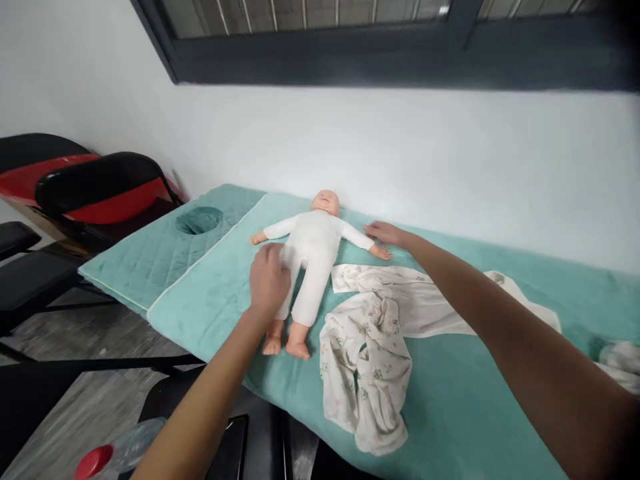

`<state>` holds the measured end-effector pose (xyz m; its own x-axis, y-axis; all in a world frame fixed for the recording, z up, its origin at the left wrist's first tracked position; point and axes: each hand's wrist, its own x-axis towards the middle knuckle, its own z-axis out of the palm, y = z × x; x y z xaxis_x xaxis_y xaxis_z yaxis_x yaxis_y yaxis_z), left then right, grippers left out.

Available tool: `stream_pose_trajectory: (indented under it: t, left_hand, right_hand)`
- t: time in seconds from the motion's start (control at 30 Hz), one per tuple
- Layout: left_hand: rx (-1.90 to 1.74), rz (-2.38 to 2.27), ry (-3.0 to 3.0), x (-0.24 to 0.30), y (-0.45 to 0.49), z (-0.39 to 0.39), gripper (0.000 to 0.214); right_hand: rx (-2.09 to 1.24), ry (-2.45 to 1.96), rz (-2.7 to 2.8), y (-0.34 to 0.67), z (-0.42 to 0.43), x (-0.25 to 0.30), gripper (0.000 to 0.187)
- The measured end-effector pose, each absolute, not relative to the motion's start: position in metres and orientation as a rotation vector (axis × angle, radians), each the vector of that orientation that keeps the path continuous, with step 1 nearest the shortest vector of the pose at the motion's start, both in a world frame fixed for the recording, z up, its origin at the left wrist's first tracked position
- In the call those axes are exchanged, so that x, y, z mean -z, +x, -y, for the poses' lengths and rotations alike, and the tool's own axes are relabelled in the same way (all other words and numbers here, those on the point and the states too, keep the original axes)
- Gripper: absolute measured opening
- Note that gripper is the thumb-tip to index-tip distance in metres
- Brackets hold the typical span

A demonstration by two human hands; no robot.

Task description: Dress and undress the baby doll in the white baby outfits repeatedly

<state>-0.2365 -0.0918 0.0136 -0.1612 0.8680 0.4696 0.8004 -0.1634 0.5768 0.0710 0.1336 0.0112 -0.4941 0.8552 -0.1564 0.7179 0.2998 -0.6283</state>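
A baby doll lies on its back on a teal padded massage table, its head toward the wall. Its torso and limbs are white, with bare flesh-coloured hands and feet. My left hand is beside the doll's hip and thigh, partly in front of them; its fingers look curled but are blurred, so whether they grip anything is unclear. My right hand is open just beyond the doll's outstretched hand, holding nothing. Crumpled patterned baby clothes lie beside the doll's legs, with another pale garment partly behind my right forearm.
The table has a face hole at its left end. Black and red folding chairs stand at the left. Below the near edge are a red-capped clear bottle and a dark phone-like slab. Bunched cloth lies far right.
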Motion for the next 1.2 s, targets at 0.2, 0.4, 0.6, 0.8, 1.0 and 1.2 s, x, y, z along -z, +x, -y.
stream_pose_trajectory:
  t: [0.2, 0.4, 0.6, 0.8, 1.0, 1.2]
  left_hand:
    - [-0.466, -1.385, 2.926, -0.017, -0.159, 0.173, 0.054]
    - [-0.548, -1.421, 2.781, 0.001, -0.084, 0.176, 0.015]
    - [-1.116, -1.407, 2.392, -0.054, -0.012, 0.153, 0.024]
    - [-0.524, -1.626, 2.327, -0.07, 0.001, 0.161, 0.027]
    - [-0.315, -1.849, 2.241, -0.04, -0.023, 0.189, 0.036]
    - [-0.791, -1.751, 2.09, -0.062, -0.003, 0.185, 0.026]
  right_hand:
    - [-0.661, -1.755, 2.626, 0.201, -0.058, -0.023, 0.06]
    - [-0.466, -1.677, 2.71, 0.228, 0.015, -0.03, 0.033]
    - [-0.511, -1.314, 2.558, 0.21, 0.084, -0.061, 0.038]
    - [-0.761, -1.21, 2.426, 0.238, 0.147, -0.064, 0.03]
    - [-0.847, -1.275, 2.278, 0.257, 0.155, -0.034, 0.03]
    - [-1.141, -1.08, 2.135, 0.206, 0.152, -0.035, 0.058]
